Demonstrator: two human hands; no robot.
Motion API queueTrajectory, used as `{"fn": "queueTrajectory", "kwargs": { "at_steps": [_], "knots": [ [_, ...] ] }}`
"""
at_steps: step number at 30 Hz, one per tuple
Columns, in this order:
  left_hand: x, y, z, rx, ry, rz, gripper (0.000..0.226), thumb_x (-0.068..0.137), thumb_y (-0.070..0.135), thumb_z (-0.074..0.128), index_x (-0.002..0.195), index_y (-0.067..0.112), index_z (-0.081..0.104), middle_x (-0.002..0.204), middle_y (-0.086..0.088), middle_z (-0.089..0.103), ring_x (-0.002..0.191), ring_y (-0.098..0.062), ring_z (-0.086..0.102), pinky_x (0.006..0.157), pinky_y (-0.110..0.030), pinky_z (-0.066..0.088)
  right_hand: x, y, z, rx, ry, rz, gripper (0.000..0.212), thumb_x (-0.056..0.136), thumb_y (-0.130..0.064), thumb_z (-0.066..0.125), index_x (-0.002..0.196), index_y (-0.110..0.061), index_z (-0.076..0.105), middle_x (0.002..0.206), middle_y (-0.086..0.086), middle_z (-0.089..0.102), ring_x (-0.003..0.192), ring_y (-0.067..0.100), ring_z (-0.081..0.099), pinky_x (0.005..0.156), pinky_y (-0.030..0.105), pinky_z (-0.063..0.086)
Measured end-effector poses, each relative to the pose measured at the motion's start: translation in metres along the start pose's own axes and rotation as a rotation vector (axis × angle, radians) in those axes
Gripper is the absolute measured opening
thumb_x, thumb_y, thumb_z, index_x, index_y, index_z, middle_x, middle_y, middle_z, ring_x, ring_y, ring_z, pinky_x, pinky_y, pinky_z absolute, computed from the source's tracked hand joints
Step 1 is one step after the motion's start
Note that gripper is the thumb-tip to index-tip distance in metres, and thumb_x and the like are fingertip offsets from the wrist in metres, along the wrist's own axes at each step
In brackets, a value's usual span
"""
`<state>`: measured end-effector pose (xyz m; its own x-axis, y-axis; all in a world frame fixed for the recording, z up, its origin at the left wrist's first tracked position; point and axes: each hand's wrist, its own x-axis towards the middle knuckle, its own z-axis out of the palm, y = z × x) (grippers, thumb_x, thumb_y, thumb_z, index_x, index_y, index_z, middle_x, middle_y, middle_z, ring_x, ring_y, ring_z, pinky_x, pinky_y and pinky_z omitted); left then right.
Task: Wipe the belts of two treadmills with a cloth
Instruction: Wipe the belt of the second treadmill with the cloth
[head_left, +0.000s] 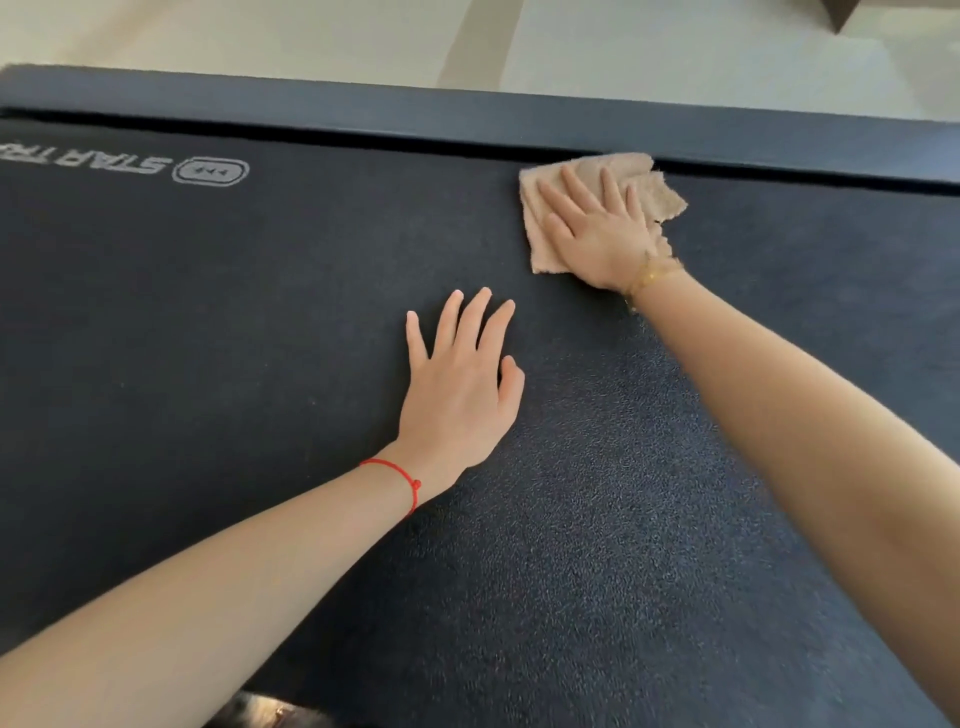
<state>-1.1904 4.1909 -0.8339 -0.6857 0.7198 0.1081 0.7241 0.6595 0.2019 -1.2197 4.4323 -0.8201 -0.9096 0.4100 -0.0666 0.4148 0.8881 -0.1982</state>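
1. While my right hand (602, 234) reaches far forward on a straight arm, its fingers lie flat and spread, pressing the cloth (587, 208) down onto the belt (260, 312); it grips nothing.
2. My left hand (460, 384) rests palm down on the belt, nearer to me and apart from the cloth, fingers straight and slightly fanned, holding nothing.
3. A red string (402, 480) circles the left wrist, a gold bracelet (649, 275) the right.
4. Beyond the cloth runs the dark side rail (467, 111), then pale floor (675, 47).
5. White lettering (130, 169) marks the belt's far left.
6. The cloth is beige, fuzzy, crumpled, at the belt's far edge, touching the rail gap.
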Motion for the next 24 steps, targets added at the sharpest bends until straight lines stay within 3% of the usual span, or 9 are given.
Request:
{"fn": "queueTrajectory", "kwargs": {
  "at_steps": [3, 7, 10, 15, 19, 22, 24],
  "knots": [
    [0.000, -0.001, 0.000, 0.001, -0.003, 0.011, 0.058, 0.099, 0.036, 0.023, 0.155, 0.024, 0.022, 0.163, 0.002, 0.018, 0.152, -0.020, 0.008, 0.120, -0.059, 0.007, -0.028, 0.027, 0.000, 0.020, 0.014, -0.032, 0.052, 0.103, -0.054, 0.014, 0.155, -0.048, 0.010, 0.166, -0.013, 0.002, 0.153, 0.029, -0.006, 0.122, 0.050, -0.004],
    [-0.002, -0.001, 0.000, 0.002, -0.007, 0.012, 0.056, 0.101, 0.035, 0.026, 0.156, 0.024, 0.022, 0.164, 0.001, 0.017, 0.152, -0.020, 0.007, 0.121, -0.059, 0.007, -0.059, 0.078, -0.011, 0.028, 0.031, 0.187, 0.054, 0.103, -0.053, 0.014, 0.156, -0.045, 0.011, 0.166, -0.011, 0.000, 0.153, 0.030, -0.007, 0.122, 0.051, -0.006],
    [-0.002, 0.000, 0.000, -0.007, 0.004, 0.009, 0.055, 0.101, 0.034, 0.028, 0.155, 0.024, 0.024, 0.163, 0.001, 0.019, 0.152, -0.021, 0.009, 0.120, -0.060, 0.007, -0.083, 0.078, -0.012, 0.040, 0.031, 0.274, 0.054, 0.103, -0.050, 0.015, 0.156, -0.042, 0.009, 0.167, -0.008, -0.001, 0.152, 0.033, -0.007, 0.122, 0.052, -0.006],
    [-0.003, 0.001, -0.001, -0.022, 0.018, 0.007, 0.054, 0.101, 0.032, 0.032, 0.154, 0.024, 0.027, 0.162, 0.001, 0.022, 0.152, -0.020, 0.011, 0.120, -0.060, 0.009, -0.164, 0.020, 0.008, -0.005, 0.055, 0.095, 0.052, 0.106, -0.047, 0.017, 0.157, -0.040, 0.009, 0.167, -0.008, 0.000, 0.152, 0.034, -0.005, 0.122, 0.049, -0.004],
    [-0.005, 0.001, -0.001, -0.039, 0.033, 0.016, 0.053, 0.101, 0.032, 0.033, 0.154, 0.023, 0.029, 0.161, -0.001, 0.025, 0.151, -0.021, 0.014, 0.120, -0.060, 0.010, -0.233, -0.002, 0.017, -0.007, 0.026, -0.076, 0.052, 0.103, -0.053, 0.012, 0.155, -0.047, 0.005, 0.164, -0.016, -0.005, 0.151, 0.021, -0.011, 0.122, 0.043, -0.009],
    [-0.008, 0.001, -0.002, -0.034, 0.029, 0.010, 0.052, 0.103, 0.031, 0.032, 0.154, 0.023, 0.028, 0.162, -0.002, 0.025, 0.151, -0.022, 0.015, 0.120, -0.058, 0.011, -0.242, 0.018, 0.012, 0.042, 0.030, -0.003, 0.052, 0.104, -0.053, 0.015, 0.154, -0.049, 0.006, 0.164, -0.016, -0.006, 0.152, 0.018, -0.012, 0.123, 0.042, -0.008],
    [-0.010, 0.000, -0.002, -0.027, 0.017, 0.002, 0.051, 0.104, 0.030, 0.031, 0.155, 0.023, 0.027, 0.162, -0.003, 0.024, 0.151, -0.023, 0.014, 0.121, -0.058, 0.011, -0.232, 0.033, 0.007, 0.039, 0.065, 0.124, 0.054, 0.104, -0.051, 0.019, 0.156, -0.043, 0.008, 0.166, -0.007, -0.005, 0.153, 0.023, -0.008, 0.123, 0.048, -0.002]
  ]
}}
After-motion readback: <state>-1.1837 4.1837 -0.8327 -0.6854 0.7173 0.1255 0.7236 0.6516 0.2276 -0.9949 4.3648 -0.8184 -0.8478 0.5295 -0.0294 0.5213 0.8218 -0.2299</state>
